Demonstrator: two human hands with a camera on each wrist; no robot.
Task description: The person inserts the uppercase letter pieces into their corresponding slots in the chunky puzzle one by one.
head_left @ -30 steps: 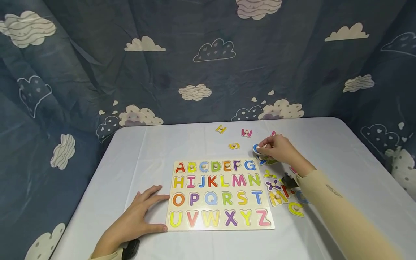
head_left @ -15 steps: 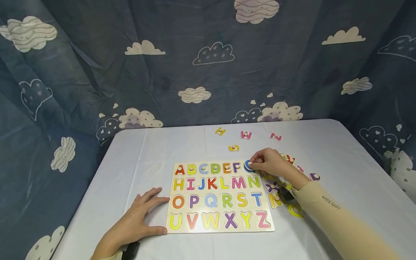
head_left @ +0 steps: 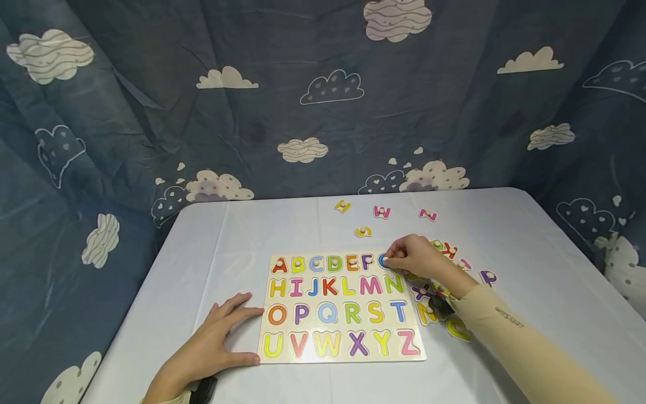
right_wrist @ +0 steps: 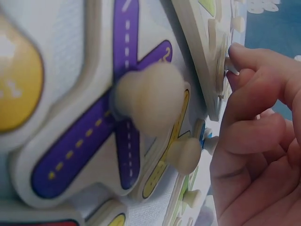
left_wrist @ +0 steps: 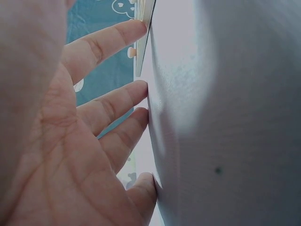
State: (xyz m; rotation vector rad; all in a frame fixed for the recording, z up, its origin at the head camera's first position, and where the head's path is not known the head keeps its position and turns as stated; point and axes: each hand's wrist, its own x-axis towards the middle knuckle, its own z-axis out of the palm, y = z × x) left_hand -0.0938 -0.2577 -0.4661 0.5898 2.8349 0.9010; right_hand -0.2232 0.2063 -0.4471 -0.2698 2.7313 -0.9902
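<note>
A wooden alphabet puzzle board point(head_left: 337, 312) lies on the white table, with knobbed letters A to F seated along its top row. My right hand point(head_left: 416, 258) pinches the knob of a blue letter G piece point(head_left: 382, 260) at the G place in the top right corner; the fingers cover part of it. In the right wrist view, thumb and finger of that hand point(right_wrist: 258, 113) meet at the knob. My left hand point(head_left: 209, 342) is spread at the board's left side, index fingertip at the edge and thumb at the lower corner. The left wrist view shows its fingers point(left_wrist: 113, 106) extended down to the tablecloth.
A yellow H point(head_left: 342, 206), a pink zigzag letter point(head_left: 427, 214), a yellow S point(head_left: 362, 232) and another pink letter point(head_left: 381, 212) lie behind the board. Several pieces crowd its right side under my right forearm, including a purple X point(right_wrist: 80, 155) and a yellow U-shaped one point(head_left: 458, 329).
My right hand has brought the blue G from among the loose pieces down and left onto the board's top right place. The left hand has stayed at the board's edge.
</note>
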